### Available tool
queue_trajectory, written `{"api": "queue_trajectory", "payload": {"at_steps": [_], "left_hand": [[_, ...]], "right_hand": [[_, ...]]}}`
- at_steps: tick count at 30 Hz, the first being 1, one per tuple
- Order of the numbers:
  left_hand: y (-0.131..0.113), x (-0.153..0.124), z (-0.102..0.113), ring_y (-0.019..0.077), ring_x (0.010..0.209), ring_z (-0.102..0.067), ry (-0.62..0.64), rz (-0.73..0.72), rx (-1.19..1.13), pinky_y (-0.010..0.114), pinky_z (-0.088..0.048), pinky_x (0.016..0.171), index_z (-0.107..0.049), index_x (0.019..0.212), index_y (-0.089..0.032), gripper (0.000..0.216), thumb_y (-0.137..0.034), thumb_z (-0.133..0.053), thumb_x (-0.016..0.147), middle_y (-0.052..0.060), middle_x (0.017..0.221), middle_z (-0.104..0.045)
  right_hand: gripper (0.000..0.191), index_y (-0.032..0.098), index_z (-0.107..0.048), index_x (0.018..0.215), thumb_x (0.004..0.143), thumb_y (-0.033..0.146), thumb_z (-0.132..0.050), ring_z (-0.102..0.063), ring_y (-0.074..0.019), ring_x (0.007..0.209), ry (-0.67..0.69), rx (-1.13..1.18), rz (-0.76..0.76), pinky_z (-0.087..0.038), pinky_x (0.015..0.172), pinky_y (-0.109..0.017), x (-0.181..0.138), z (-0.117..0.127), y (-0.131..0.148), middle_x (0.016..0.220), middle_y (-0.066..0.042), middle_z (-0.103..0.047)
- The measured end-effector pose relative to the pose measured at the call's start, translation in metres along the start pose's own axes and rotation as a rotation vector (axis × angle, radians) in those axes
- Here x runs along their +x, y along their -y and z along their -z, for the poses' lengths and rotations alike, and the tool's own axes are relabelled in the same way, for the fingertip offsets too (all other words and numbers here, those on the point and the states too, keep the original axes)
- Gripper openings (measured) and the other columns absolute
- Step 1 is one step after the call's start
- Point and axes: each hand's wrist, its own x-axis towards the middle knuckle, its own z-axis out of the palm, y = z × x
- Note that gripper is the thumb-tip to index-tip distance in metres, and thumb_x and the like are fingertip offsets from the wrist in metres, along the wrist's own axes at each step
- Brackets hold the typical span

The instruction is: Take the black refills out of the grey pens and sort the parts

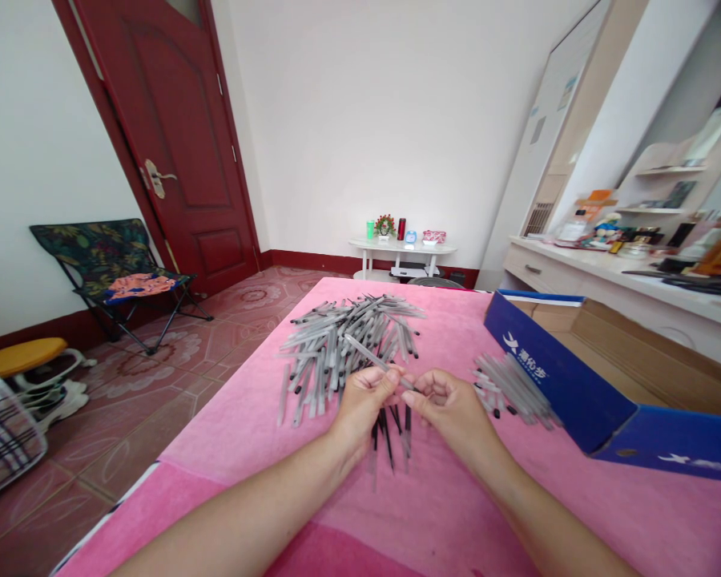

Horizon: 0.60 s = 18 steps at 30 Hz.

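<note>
My left hand (364, 398) is closed around a grey pen barrel (366, 353) that points away to the upper left. My right hand (448, 399) pinches the near end of that same pen, its fingers curled together. Both hands meet above the pink cloth (252, 433). Under my hands lie a few thin black refills (390, 433). Beyond them spreads a large heap of grey pens (342, 340). A smaller bundle of grey pens (513, 389) lies just right of my right hand.
A blue cardboard box (568, 385) lies open at the right edge of the table. A folding chair (117, 276) and a red door (168, 144) are at the left. A small white table (402, 252) stands by the far wall, a dresser (625, 280) at the right.
</note>
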Motion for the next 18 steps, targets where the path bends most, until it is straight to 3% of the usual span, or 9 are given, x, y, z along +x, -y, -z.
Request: {"api": "queue_trajectory", "payload": {"at_steps": [5, 10, 14, 18], "left_hand": [[0.001, 0.001, 0.003, 0.0126, 0.072, -0.058, 0.000, -0.004, 0.010, 0.023, -0.045, 0.065, -0.065, 0.085, -0.014, 0.030, -0.039, -0.063, 0.069, 0.007, 0.086, -0.065], [-0.005, 0.008, 0.008, 0.0123, 0.077, -0.058, -0.107, -0.007, -0.031, 0.019, -0.044, 0.060, -0.066, 0.085, -0.016, 0.033, -0.043, -0.064, 0.066, 0.007, 0.091, -0.066], [-0.008, 0.013, 0.011, 0.0130, 0.078, -0.058, -0.147, -0.025, -0.043, 0.018, -0.044, 0.058, -0.066, 0.087, -0.015, 0.035, -0.043, -0.065, 0.065, 0.008, 0.093, -0.066], [-0.008, 0.013, 0.011, 0.0141, 0.078, -0.059, -0.157, -0.057, 0.005, 0.018, -0.045, 0.057, -0.065, 0.089, -0.014, 0.036, -0.043, -0.063, 0.068, 0.010, 0.092, -0.066]], "right_hand": [[0.031, 0.016, -0.046, 0.056, 0.077, 0.039, -0.049, -0.041, -0.0056, 0.032, 0.160, -0.004, -0.065, -0.029, 0.034, -0.018, -0.001, -0.001, 0.003, 0.044, 0.005, -0.049], [0.023, 0.015, -0.050, 0.061, 0.074, 0.034, -0.048, -0.044, -0.0065, 0.032, 0.242, -0.048, -0.148, -0.030, 0.034, -0.017, 0.006, 0.011, 0.006, 0.047, 0.003, -0.054], [0.015, 0.015, -0.053, 0.073, 0.067, 0.027, -0.047, -0.045, -0.0068, 0.034, 0.180, 0.040, -0.256, -0.029, 0.032, -0.017, 0.012, 0.020, 0.000, 0.053, 0.004, -0.054], [0.020, 0.014, -0.056, 0.070, 0.072, 0.031, -0.047, -0.039, -0.0057, 0.034, 0.297, 0.007, -0.204, -0.028, 0.034, -0.017, 0.011, 0.019, -0.003, 0.049, 0.005, -0.048]]}}
